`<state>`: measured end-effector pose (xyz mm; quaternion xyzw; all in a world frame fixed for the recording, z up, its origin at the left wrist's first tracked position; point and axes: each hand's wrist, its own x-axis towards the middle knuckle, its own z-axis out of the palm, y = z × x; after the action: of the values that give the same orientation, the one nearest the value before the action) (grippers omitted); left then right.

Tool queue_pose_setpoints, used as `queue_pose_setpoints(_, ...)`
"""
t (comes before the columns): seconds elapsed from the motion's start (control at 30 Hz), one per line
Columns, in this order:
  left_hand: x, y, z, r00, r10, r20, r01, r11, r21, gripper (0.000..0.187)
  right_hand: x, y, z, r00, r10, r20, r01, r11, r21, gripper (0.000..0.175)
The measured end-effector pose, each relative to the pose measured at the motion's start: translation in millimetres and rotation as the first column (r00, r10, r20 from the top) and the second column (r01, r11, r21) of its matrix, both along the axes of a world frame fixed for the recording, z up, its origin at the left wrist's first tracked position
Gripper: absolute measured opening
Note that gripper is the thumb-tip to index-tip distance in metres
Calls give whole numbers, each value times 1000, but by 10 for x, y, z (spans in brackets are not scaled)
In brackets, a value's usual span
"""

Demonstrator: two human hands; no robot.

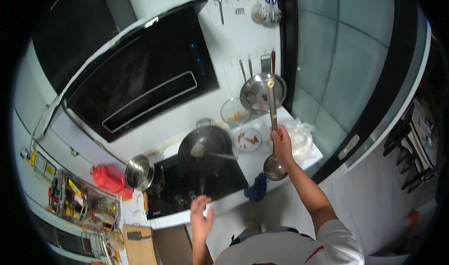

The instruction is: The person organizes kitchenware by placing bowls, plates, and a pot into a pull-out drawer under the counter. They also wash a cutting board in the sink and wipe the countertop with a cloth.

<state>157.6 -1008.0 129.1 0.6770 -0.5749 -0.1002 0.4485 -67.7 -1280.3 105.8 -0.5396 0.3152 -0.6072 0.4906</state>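
My right hand (282,144) grips a long-handled metal ladle (275,169) by the middle of its handle. The ladle's bowl hangs low, just beyond the counter's front edge. Empty and with fingers apart, my left hand (201,216) hovers by the front edge of the black cooktop (217,186). A dark wok (186,142) sits on the cooktop. In it rests a metal utensil (224,155) whose handle crosses the rim to the right; its head is blurred. Between the wok and my right hand lies a plate (259,144) with small reddish-brown pieces.
A steel pot (139,172) and a red thermos flask (108,181) stand on the left. A cleaver (136,236) lies on a wooden cutting board (138,251). Against the wall lean a metal lid (250,95) and a clear bowl (226,110). A plastic bag (303,138) and blue cloth (256,188) sit right.
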Motion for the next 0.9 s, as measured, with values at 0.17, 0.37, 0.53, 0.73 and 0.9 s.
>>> queue_pose_setpoints(0.17,-157,-411,-160,973,-188,134,166,973,164,26,286,-1303,582,981,-46,187,67,992,-111,21)
queue_pose_setpoints(0.37,-392,-829,-201,987,-84,135,58,981,185,26,637,-2820,1108,975,-128,182,162,968,-190,29)
queue_pose_setpoints(0.53,-674,-1001,-284,987,145,73,-157,963,217,22,903,-3805,1597,955,-112,275,182,952,-244,28)
queue_pose_setpoints(0.73,-945,-1196,-329,967,236,92,-252,934,255,25,1107,-4541,1889,943,-231,239,282,937,-205,33)
queue_pose_setpoints(0.9,-1035,-1312,-339,956,255,146,-286,918,274,27,1178,-4807,1870,934,-238,268,293,938,-187,32)
